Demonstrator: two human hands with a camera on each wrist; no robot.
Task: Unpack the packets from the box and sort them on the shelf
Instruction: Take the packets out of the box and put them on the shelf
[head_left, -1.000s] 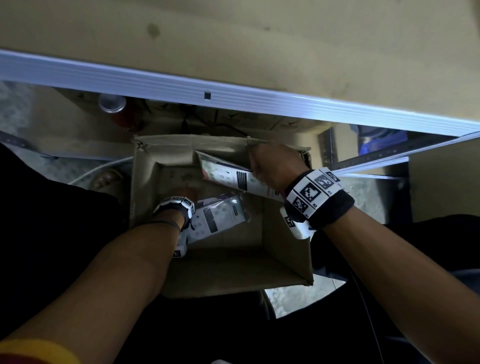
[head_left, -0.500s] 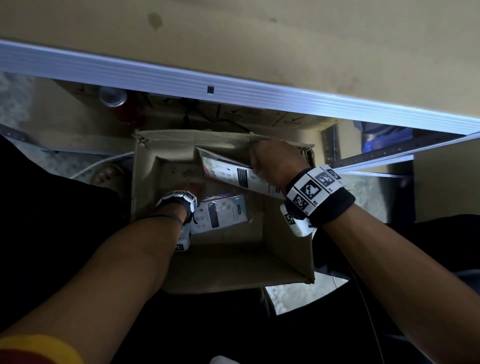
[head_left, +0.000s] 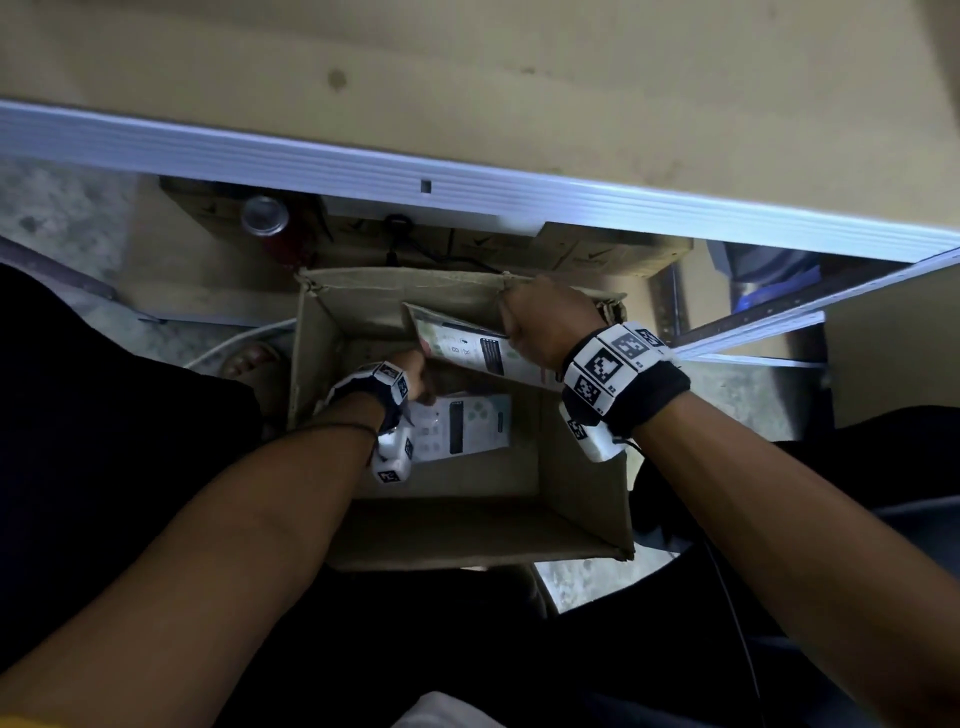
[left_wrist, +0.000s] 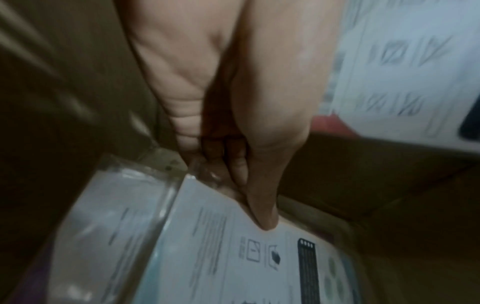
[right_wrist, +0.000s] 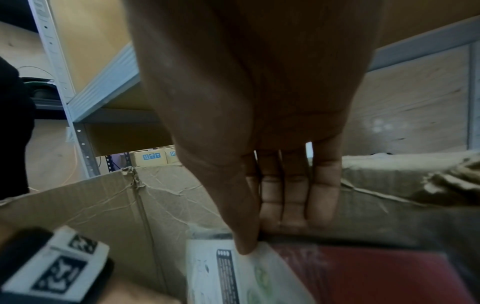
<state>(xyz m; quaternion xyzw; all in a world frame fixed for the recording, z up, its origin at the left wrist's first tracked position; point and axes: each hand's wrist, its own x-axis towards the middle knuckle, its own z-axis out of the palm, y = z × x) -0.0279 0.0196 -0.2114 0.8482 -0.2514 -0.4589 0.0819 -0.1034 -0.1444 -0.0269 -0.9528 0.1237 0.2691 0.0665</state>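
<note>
An open cardboard box (head_left: 467, 530) stands on the floor below the shelf (head_left: 467, 192). My right hand (head_left: 540, 322) pinches a white printed packet (head_left: 467, 348) at the box's far right rim and holds it tilted over the inside. In the right wrist view the thumb of the right hand (right_wrist: 262, 236) presses on this packet (right_wrist: 259, 277), with the fingers behind it. My left hand (head_left: 415, 371) is inside the box. There the left hand (left_wrist: 241, 195) pinches the low left corner of the same packet (left_wrist: 233, 257). A second white packet (head_left: 467, 431) lies flat on the box bottom.
Something red (right_wrist: 363, 277) shows low inside the box. Under the shelf lie a metal can (head_left: 265, 215) and flat cartons (head_left: 597, 254). A bare foot (head_left: 249, 358) is left of the box. The shelf board above is bare wood.
My left hand has risen from the flat packet on the box bottom to the low corner of the tilted packet and taken hold of it. The right hand has kept its grip.
</note>
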